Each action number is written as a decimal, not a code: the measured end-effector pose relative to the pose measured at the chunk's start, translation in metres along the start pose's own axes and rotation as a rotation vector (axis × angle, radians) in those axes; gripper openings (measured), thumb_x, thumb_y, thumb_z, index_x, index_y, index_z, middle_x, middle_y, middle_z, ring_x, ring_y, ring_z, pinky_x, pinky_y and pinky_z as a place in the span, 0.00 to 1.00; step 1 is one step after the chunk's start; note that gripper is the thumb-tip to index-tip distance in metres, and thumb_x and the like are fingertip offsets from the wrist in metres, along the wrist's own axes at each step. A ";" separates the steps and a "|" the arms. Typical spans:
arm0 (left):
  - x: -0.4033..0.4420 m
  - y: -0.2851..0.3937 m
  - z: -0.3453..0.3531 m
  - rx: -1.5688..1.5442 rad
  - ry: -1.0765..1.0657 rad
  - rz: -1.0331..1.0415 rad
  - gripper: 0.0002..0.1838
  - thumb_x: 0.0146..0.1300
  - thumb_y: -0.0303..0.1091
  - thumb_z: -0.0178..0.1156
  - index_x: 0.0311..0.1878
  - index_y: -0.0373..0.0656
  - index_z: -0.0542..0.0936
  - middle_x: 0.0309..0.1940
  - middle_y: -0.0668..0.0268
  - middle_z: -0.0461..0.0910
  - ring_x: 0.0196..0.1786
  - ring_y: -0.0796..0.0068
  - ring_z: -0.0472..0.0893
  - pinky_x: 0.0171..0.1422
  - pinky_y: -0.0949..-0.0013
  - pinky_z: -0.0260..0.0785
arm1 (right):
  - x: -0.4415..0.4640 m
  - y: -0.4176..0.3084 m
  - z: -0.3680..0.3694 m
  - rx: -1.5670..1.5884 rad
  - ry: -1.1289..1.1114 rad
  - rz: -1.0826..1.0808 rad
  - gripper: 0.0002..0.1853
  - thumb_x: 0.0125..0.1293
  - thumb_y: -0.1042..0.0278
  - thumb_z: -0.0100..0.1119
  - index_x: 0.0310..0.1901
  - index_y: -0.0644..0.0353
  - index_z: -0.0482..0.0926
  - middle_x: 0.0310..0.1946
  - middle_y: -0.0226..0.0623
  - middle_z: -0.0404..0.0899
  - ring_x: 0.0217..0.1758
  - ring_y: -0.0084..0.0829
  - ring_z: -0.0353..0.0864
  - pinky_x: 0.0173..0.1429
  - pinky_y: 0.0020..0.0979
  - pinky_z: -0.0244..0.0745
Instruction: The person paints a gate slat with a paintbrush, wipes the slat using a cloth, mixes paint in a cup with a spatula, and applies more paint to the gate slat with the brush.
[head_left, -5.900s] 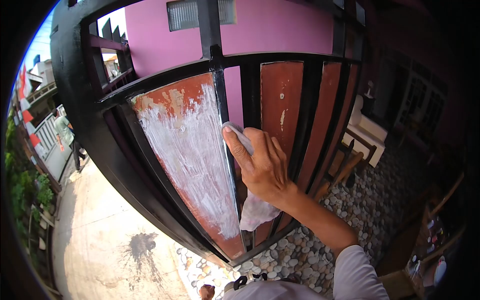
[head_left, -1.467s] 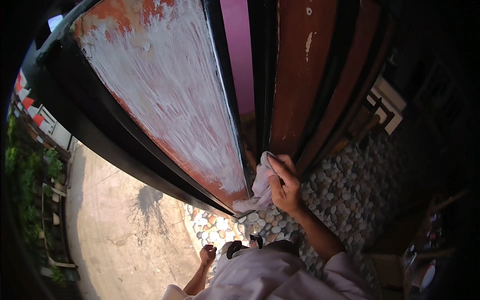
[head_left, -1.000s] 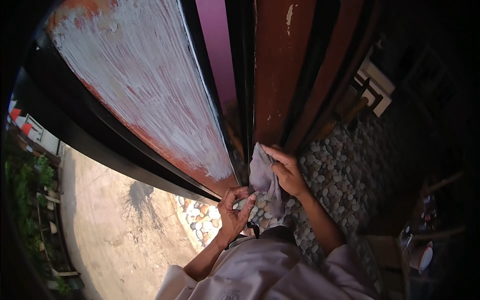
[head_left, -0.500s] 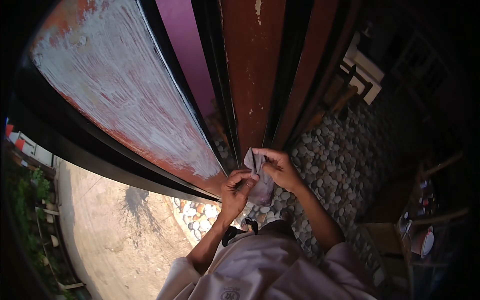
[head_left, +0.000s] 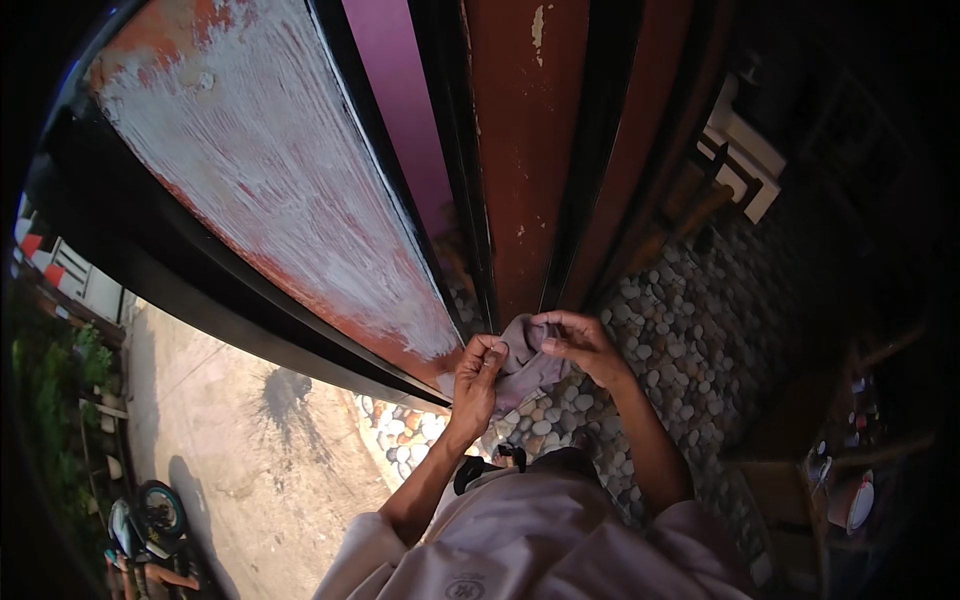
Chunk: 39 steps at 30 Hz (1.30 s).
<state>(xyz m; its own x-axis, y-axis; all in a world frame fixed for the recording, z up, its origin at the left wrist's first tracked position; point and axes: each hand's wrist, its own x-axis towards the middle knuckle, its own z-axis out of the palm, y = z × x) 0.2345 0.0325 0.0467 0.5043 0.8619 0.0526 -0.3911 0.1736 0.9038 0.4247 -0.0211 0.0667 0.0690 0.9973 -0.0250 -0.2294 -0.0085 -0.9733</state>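
Observation:
A greyish-mauve cloth (head_left: pixel 530 372) hangs bunched between my two hands, in front of my body. My left hand (head_left: pixel 478 372) pinches its left side. The fingers of my right hand (head_left: pixel 588 347) are closed on its upper right edge. Just beyond the cloth stand the lower ends of a panel smeared with whitish streaks (head_left: pixel 270 170) over reddish-brown paint, and of a reddish-brown panel (head_left: pixel 525 150) with chipped spots.
Rounded pebbles (head_left: pixel 660 350) cover the ground on the right. Sunlit concrete (head_left: pixel 310 470) lies to the left, with a motorbike (head_left: pixel 150 520) at its edge. A wooden table (head_left: pixel 780 500) holding a white-rimmed tub (head_left: pixel 858 502) stands lower right.
Both hands have shifted on the cloth, and my right hand has moved slightly right and down. The cloth is more spread and bunched differently. A motorbike has come into view at lower left.

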 end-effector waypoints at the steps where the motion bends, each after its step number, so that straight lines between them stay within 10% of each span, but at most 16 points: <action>1: 0.001 -0.002 0.000 -0.009 -0.013 0.011 0.04 0.75 0.31 0.51 0.45 0.42 0.73 0.35 0.77 0.73 0.40 0.89 0.68 0.50 0.81 0.61 | -0.003 -0.003 0.004 -0.034 -0.007 0.022 0.17 0.61 0.73 0.68 0.52 0.65 0.81 0.44 0.26 0.79 0.47 0.17 0.75 0.55 0.22 0.71; 6: 0.005 -0.003 0.001 -0.023 -0.044 0.023 0.05 0.75 0.31 0.53 0.46 0.41 0.74 0.34 0.77 0.73 0.38 0.89 0.68 0.47 0.82 0.60 | 0.000 0.010 -0.001 -0.468 -0.091 -0.226 0.16 0.60 0.75 0.68 0.51 0.64 0.81 0.52 0.34 0.77 0.57 0.23 0.74 0.59 0.25 0.72; 12: 0.003 -0.009 0.010 0.155 0.170 0.153 0.05 0.71 0.30 0.59 0.44 0.40 0.77 0.33 0.73 0.78 0.36 0.90 0.73 0.42 0.81 0.65 | -0.010 -0.001 0.019 0.000 -0.077 -0.223 0.13 0.61 0.77 0.67 0.48 0.64 0.82 0.63 0.41 0.72 0.60 0.28 0.75 0.63 0.29 0.73; 24: -0.033 0.006 -0.009 0.084 0.124 -0.004 0.11 0.71 0.25 0.56 0.54 0.34 0.78 0.41 0.68 0.82 0.46 0.83 0.77 0.55 0.78 0.68 | 0.005 -0.014 0.071 -0.164 0.210 -0.390 0.15 0.62 0.76 0.67 0.51 0.66 0.80 0.43 0.34 0.82 0.47 0.21 0.80 0.51 0.24 0.75; 29: -0.077 -0.017 -0.066 0.209 0.080 -0.182 0.11 0.70 0.25 0.57 0.53 0.34 0.78 0.42 0.67 0.82 0.47 0.81 0.79 0.58 0.75 0.70 | 0.034 -0.040 0.097 -0.592 0.336 -0.780 0.16 0.59 0.76 0.69 0.50 0.63 0.81 0.39 0.38 0.80 0.42 0.32 0.83 0.45 0.28 0.77; 39: -0.175 -0.119 -0.225 0.415 0.662 -0.410 0.12 0.61 0.33 0.66 0.45 0.36 0.80 0.34 0.65 0.82 0.34 0.76 0.81 0.36 0.73 0.72 | 0.080 -0.089 0.125 -0.806 0.458 -1.188 0.18 0.56 0.79 0.70 0.49 0.60 0.81 0.39 0.36 0.78 0.37 0.32 0.83 0.37 0.30 0.79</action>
<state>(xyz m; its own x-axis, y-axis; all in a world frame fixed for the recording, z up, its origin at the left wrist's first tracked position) 0.0192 -0.0319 -0.1652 -0.0559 0.8913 -0.4500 0.0988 0.4534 0.8858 0.3291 0.0688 0.1797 0.1496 0.3451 0.9266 0.7455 0.5762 -0.3350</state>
